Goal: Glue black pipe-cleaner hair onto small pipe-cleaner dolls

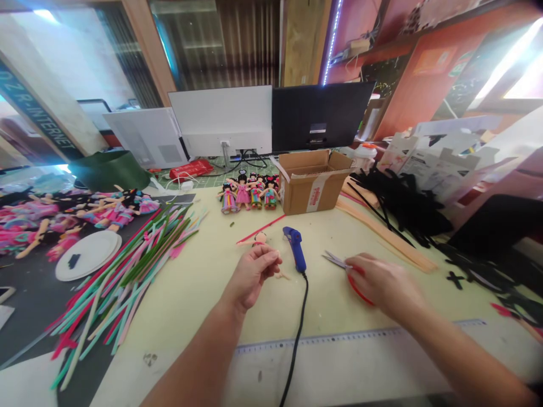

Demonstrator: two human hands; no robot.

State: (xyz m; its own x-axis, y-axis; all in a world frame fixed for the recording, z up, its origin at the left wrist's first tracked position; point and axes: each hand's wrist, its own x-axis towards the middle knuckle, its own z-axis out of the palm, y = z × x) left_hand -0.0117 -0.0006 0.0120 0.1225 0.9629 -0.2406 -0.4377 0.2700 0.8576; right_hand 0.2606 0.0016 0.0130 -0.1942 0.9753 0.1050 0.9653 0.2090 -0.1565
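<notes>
My left hand (258, 272) is above the middle of the table, thumb and fingertips pinched together. Whatever is between them is too small or hidden to make out. Just behind it shows a small unfinished doll (259, 239), skin-coloured with dark hair, partly covered by the fingers. Below the fingertips lies a thin pale piece (282, 276). My right hand (377, 280), a little blurred, grips red-handled scissors (335, 260) at the handles, the blades pointing left. Between both hands a blue glue gun (296, 249) lies on the table, its black cord running towards me.
Several finished dolls (248, 192) stand by a cardboard box (309, 189). Fuzzy coloured stems (136, 271), white plates (88, 255) and a heap of dolls (106, 212) lie left. Black stems (403, 206) and peach stems (382, 232) are right. A ruler (360, 334) crosses the front.
</notes>
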